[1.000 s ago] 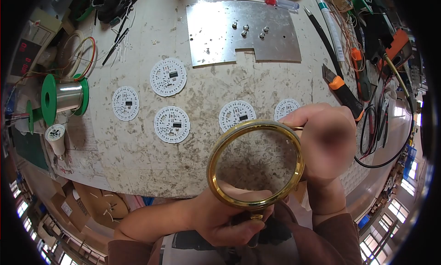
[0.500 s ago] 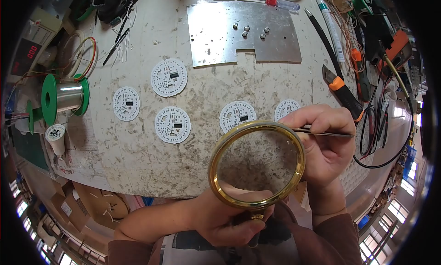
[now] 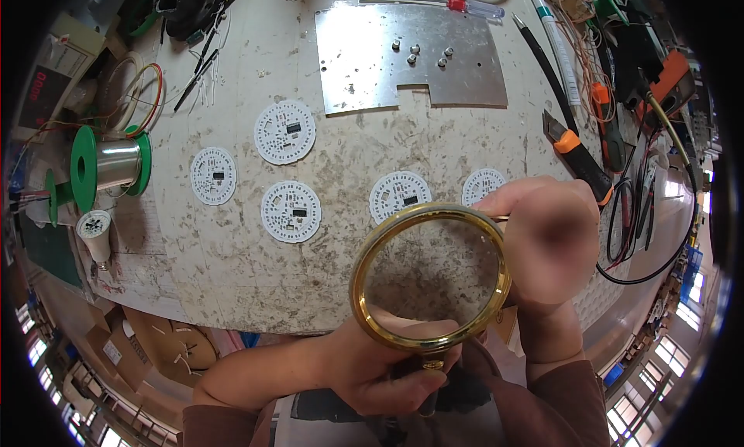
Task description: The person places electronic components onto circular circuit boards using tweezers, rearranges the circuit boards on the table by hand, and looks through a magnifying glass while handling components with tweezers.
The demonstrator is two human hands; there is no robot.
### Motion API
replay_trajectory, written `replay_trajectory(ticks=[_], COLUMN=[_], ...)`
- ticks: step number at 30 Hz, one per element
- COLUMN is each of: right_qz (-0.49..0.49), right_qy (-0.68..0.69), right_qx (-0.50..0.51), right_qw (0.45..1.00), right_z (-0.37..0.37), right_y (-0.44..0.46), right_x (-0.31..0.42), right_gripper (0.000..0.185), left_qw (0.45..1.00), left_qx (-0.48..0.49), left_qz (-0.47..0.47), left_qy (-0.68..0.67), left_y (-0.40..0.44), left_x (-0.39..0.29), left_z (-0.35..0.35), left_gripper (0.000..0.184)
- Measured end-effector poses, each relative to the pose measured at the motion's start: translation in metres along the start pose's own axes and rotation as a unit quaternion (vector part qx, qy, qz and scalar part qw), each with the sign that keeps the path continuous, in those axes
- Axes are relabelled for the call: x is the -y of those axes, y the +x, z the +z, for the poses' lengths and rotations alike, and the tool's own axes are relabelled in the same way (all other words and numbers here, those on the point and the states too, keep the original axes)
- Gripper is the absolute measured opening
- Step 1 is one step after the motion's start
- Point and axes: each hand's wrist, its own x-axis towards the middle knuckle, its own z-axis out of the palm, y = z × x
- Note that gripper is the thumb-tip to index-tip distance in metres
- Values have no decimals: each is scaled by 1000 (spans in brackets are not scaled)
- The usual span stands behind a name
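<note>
My left hand [image 3: 384, 381] is closed around the handle of a magnifying glass [image 3: 358, 296], whose gold-rimmed lens is held above the table's front edge. Just right of the lens, my right hand [image 3: 523, 253] has its fingers pinched on tweezers [image 3: 502, 217]. Only a thin metal end of them shows; a blurred patch hides most of the fingers. Beyond the lens lies a round white circuit board [image 3: 399, 197] with a black chip. Another round board [image 3: 482, 185] is partly covered by my right hand. Several more such boards [image 3: 291, 211] lie to the left.
A metal plate [image 3: 356, 75] with several small metal parts lies at the back, a screwdriver [image 3: 473, 7] behind it. On the right are a utility knife [image 3: 577, 156], a marker [image 3: 554, 44] and cables. A solder spool [image 3: 116, 164] and a bulb [image 3: 94, 238] stand left.
The magnifying glass has shifted very slightly left. My right hand has turned a little, and most of the tweezers, visible before, are now hidden. The boards stay in place.
</note>
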Motion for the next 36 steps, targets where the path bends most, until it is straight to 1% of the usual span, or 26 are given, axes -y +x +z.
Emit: replay_trajectory(ticks=[3,6,8,10,12,15,21,24,27,33,36], right_qz=[3,2,2,-1,-5,-8,-11,-15,-17,-29,-32], right_qy=[1,1,6,7,5,4,7,1,11,40,33], right_qx=[-3,-2,-1,-1,1,7,5,13,11,5,9], right_qw=[1000,1000,1000,1000,1000,1000,1000,1000,1000,999,999], right_z=[0,-1,-1,-2,-2,-2,-2,-3,-2,1,-1], right_y=[-1,0,0,0,-1,0,-1,0,-1,-2,-1], right_x=[0,1,1,1,1,2,1,1,1,0,1], right_gripper=[27,27,27,27,28,28,27,27,27,25,24], left_qw=[1000,1000,1000,999,998,998,999,998,999,999,999], left_qx=[4,-8,19,21,-1,-30,-21,-34,-10,-7,-20], left_qz=[-15,12,-21,-37,-38,-32,-36,-27,7,-5,-24], left_qy=[-13,0,-12,-27,-46,-34,-34,-47,-36,-34,-37], left_y=[0,-1,1,1,-2,-5,-6,-8,-3,-2,-3], left_x=[-2,2,-3,-4,-1,1,0,3,4,1,1], left_z=[0,1,-3,-4,-2,3,1,4,3,2,2], left_gripper=[57,56,56,51,42,45,46,48,58,57,49])
